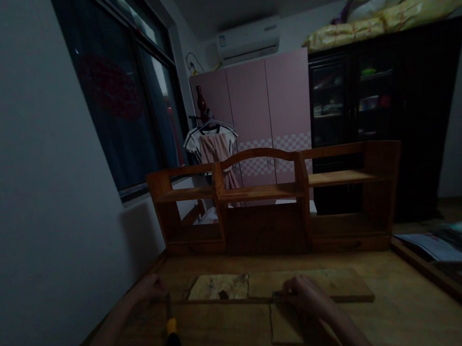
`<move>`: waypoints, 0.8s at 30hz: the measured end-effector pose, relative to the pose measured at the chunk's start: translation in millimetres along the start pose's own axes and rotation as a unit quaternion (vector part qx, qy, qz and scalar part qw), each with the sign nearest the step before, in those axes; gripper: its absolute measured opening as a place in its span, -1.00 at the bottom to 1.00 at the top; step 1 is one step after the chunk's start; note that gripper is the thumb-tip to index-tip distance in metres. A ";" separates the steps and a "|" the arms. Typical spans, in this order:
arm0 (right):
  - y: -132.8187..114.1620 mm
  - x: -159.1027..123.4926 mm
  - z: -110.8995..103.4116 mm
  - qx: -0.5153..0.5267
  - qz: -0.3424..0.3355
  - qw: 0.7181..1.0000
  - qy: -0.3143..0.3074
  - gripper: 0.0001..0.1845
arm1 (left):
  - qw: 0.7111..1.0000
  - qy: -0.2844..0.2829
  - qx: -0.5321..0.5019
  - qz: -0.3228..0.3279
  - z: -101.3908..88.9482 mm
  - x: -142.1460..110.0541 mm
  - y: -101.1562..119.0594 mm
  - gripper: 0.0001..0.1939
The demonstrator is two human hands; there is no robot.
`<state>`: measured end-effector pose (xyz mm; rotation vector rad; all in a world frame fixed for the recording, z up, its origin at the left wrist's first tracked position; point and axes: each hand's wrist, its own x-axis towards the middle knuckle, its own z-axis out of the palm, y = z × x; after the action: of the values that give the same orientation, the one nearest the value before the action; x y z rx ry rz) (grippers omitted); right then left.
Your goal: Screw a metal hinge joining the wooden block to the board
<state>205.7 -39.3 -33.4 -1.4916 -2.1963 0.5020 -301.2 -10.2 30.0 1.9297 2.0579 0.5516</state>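
Note:
The room is dim. My left hand (pixel 150 289) rests on the wooden desk (pixel 399 309) with its fingers curled near the thin end of a yellow and black tool (pixel 173 345) that lies pointing away from me. My right hand (pixel 302 293) is closed in a pinch on a thin dark stick-like thing (pixel 277 293) at the near edge of a flat wooden board (pixel 282 285). A smaller flat piece (pixel 284 323) lies just below that hand.
A wooden shelf unit (pixel 276 201) stands across the back of the desk. Books and papers (pixel 454 246) lie at the right. Behind are a pink wardrobe (pixel 257 108), a dark cabinet (pixel 392 114), hanging clothes (pixel 213 144) and a window (pixel 128 90) on the left.

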 end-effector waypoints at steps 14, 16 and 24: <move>1.5 -1.7 -0.3 0.002 0.000 1.000 -0.007 -0.79 | 0.905 -0.099 -0.282 0.304 142.5 -21.1 218.2 -0.75; 1.0 -1.8 -0.9 0.001 -0.001 1.000 -0.010 -0.83 | 0.910 -0.116 -0.273 0.290 171.6 -24.7 223.5 -0.77; -2.5 -1.5 -1.9 -0.004 0.017 1.000 -0.013 -0.84 | 0.922 -0.102 -0.249 0.279 190.2 -15.8 211.0 -0.79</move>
<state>205.3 -41.6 -30.8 -1.5368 -2.1989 0.5260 -27.3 0.7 -46.4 2.1083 1.0773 0.8486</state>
